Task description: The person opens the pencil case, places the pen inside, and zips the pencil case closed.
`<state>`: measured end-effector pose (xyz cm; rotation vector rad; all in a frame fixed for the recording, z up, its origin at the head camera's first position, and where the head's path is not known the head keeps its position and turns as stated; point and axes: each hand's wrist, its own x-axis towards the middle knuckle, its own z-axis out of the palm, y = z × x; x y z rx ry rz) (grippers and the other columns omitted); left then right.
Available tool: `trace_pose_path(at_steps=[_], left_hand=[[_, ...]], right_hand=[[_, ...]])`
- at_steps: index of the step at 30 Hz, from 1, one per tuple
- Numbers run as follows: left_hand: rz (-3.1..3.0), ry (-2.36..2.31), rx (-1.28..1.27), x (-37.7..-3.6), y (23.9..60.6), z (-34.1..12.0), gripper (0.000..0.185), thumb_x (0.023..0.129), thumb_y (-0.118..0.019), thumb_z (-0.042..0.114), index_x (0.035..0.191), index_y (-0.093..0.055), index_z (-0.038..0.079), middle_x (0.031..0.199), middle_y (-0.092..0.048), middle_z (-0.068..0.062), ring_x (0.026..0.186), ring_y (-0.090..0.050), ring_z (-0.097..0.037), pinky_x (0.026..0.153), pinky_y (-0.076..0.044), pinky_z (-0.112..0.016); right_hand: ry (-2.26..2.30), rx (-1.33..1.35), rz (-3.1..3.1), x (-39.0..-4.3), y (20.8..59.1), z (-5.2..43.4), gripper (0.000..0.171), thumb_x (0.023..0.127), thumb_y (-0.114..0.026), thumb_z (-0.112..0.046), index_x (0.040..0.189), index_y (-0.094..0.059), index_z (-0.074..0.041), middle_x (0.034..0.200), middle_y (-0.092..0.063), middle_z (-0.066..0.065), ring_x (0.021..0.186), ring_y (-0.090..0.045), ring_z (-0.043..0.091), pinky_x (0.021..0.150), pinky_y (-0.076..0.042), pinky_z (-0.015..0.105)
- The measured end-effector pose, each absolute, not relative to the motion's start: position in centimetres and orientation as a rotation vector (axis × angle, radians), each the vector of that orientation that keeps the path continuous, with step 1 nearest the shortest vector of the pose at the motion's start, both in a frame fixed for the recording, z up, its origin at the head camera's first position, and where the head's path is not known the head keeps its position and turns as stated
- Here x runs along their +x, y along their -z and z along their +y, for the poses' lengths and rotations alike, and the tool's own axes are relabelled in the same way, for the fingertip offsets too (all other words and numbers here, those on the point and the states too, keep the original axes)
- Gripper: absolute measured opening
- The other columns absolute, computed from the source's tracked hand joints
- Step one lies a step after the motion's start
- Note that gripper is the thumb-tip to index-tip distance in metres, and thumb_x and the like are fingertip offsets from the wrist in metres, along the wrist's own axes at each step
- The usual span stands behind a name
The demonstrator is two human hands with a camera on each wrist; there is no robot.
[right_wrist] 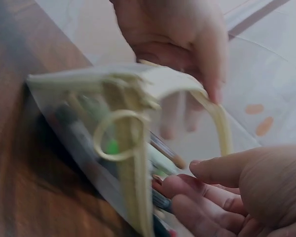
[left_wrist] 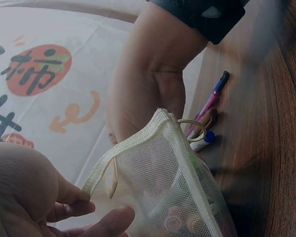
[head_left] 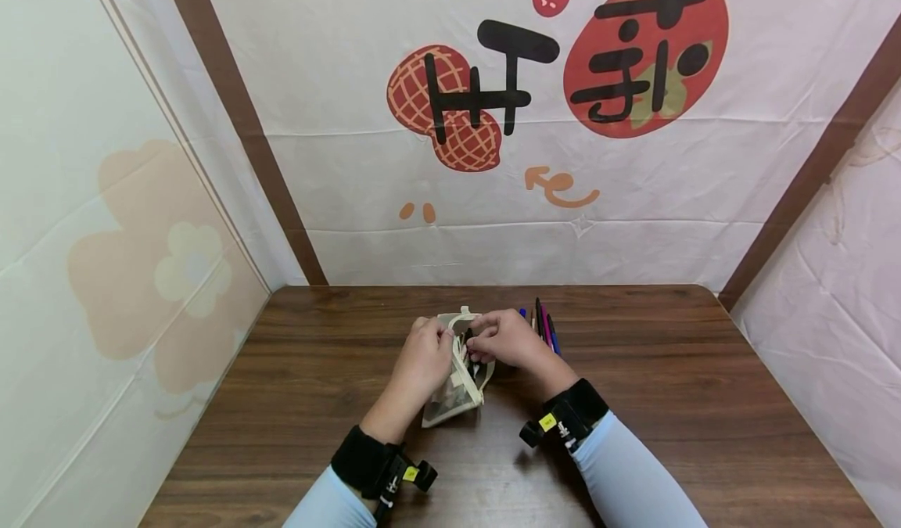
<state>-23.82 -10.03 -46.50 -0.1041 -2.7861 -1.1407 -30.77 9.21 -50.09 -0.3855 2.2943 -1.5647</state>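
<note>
A cream-edged mesh pencil pouch (head_left: 454,403) stands on the table with its mouth spread; several pens and a brown-tipped stick (right_wrist: 167,150) show inside. My left hand (head_left: 428,356) pinches the pouch's rim (left_wrist: 101,165) between thumb and fingers. On the other side, my right hand (head_left: 508,339) reaches into the mouth, its fingers (right_wrist: 187,207) loosely bent beside the pens, with no pen plainly pinched. A ring pull (right_wrist: 121,136) hangs at the pouch's end. The mesh partly blurs what lies inside.
Several pens (head_left: 547,328), blue, black and magenta among them, lie on the wooden table (head_left: 669,403) just beyond my right hand. A printed fabric wall (head_left: 633,238) rises behind the table's far edge, with more fabric at both sides.
</note>
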Motion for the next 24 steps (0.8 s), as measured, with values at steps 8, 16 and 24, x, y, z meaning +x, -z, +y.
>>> trace_pose_path(at_steps=[8,16,24], left_hand=[[-2.761,1.137,-0.124,-23.7,46.4,-10.0,0.021,0.108,-0.054,0.018,0.093,-0.064,0.007,0.108,-0.058,-0.013,0.09,-0.06,-0.025,0.083,-0.054,-0.043],[-2.763,1.149,-0.119,-23.8,46.5,-10.0,0.02,0.108,-0.054,0.018,0.095,-0.065,0.006,0.109,-0.058,-0.014,0.091,-0.061,-0.025,0.085,-0.055,-0.044],[-2.767,1.139,-0.128,-23.7,46.4,-10.0,0.021,0.109,-0.053,0.019,0.096,-0.065,0.007,0.109,-0.058,-0.014,0.09,-0.06,-0.025,0.084,-0.054,-0.043]], right_hand=[[1.542,-0.269,2.424,-31.8,48.8,12.1,0.022,0.101,-0.07,-0.019,0.118,-0.074,-0.005,0.097,-0.08,0.016,0.077,-0.078,0.025,0.073,-0.065,0.047],[1.515,-0.132,2.556,-32.8,48.0,15.7,0.025,0.103,-0.068,-0.021,0.121,-0.07,-0.004,0.106,-0.078,0.021,0.086,-0.079,0.033,0.076,-0.065,0.047],[1.332,-0.062,2.707,-32.9,47.7,18.7,0.032,0.105,-0.066,-0.025,0.129,-0.067,-0.004,0.111,-0.076,0.017,0.089,-0.077,0.029,0.073,-0.063,0.038]])
